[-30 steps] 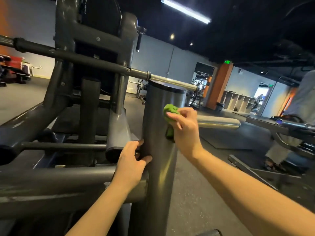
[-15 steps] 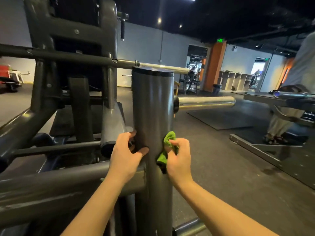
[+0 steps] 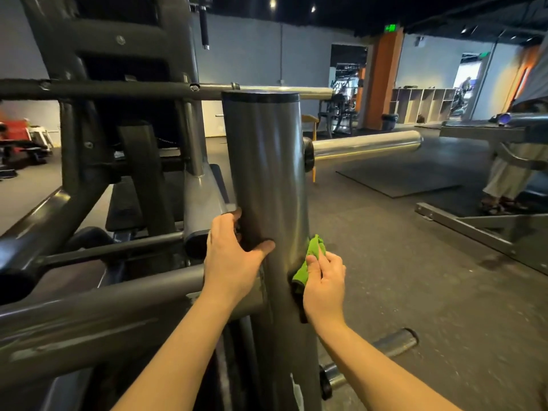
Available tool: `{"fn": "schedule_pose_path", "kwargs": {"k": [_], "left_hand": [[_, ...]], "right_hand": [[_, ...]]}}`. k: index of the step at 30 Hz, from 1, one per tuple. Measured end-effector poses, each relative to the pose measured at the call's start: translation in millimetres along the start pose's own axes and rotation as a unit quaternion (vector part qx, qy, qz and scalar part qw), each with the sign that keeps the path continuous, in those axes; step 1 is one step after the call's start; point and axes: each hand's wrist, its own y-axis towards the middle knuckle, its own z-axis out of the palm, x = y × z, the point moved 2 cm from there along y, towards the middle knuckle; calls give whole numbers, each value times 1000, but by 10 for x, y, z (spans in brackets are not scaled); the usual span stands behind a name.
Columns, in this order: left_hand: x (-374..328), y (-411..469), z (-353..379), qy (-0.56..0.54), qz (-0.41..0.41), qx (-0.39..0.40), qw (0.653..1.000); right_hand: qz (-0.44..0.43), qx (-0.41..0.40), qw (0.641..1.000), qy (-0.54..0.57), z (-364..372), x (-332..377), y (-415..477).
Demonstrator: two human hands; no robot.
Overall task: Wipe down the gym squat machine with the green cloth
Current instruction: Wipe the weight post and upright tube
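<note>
Dark speckled rubber flooring [image 3: 400, 277] covers a dim gym hall with grey walls. An orange pillar [image 3: 382, 78] and a row of open wooden cubby shelves [image 3: 421, 105] stand at the far side. Nearest the camera is the dark grey tubular steel squat machine [image 3: 89, 315], whose framework fills the left half of the view. Its thick round grey upright post [image 3: 264, 161] rises through the centre and is closed at the top by a black cap [image 3: 261, 97]. A long horizontal bar [image 3: 118, 90], dark on the left and chrome on the right, passes behind the post's top edge. A polished chrome weight peg [image 3: 364, 145] projects from the upper right side of the post. A second peg [image 3: 394, 342] projects low down, near the floor.

Left hand [image 3: 231, 262]: grasping the upright post at its left edge, about mid-height. The fingers curl round the far side and the thumb lies across the front face.

Right hand [image 3: 324, 286]: closed on the small crumpled green cloth [image 3: 308, 262], pinching it and holding it against the post's right edge, slightly below the left hand. The cloth touches the metal, and part of it sticks up above the fingers.

A second person [image 3: 510, 173], visible only as light trousers and sandals, stands at the right edge of the view beside another machine frame [image 3: 474, 229]. A black floor mat [image 3: 400, 179] lies between that frame and the post.
</note>
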Motion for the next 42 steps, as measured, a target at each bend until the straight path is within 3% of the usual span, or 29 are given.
{"fn": "schedule_pose_path", "kwargs": {"k": [7,10,17,23,26,31,34,39,42], "left_hand": [[12,31,-13,10,0,10,1000],[13,23,4,6,4,9,1000],[40,9,11,17,-5,15,1000],[17,29,-5,24,-5,16,1000],[30,26,4,29,-6,15,999],[32,15,21,34,1,10,999],[-9,-19,8,26,-7,15,1000],[-48,34,-61,-42,-6,21,999],[-26,20,-71,-63,-4,34,997]], "right_hand": [[7,-6,997,74,82,866,889],[17,-9,997,73,89,687,770],[137,57,988,40,-121,-9,105],[8,-13,996,87,81,823,900],[-27,-37,994,103,164,652,774],[-5,-38,998,44,78,-165,-173],[25,-18,998,52,3,-54,-292],[-184,-28,982,41,162,911,477],[-242,1,970,39,146,918,434]]}}
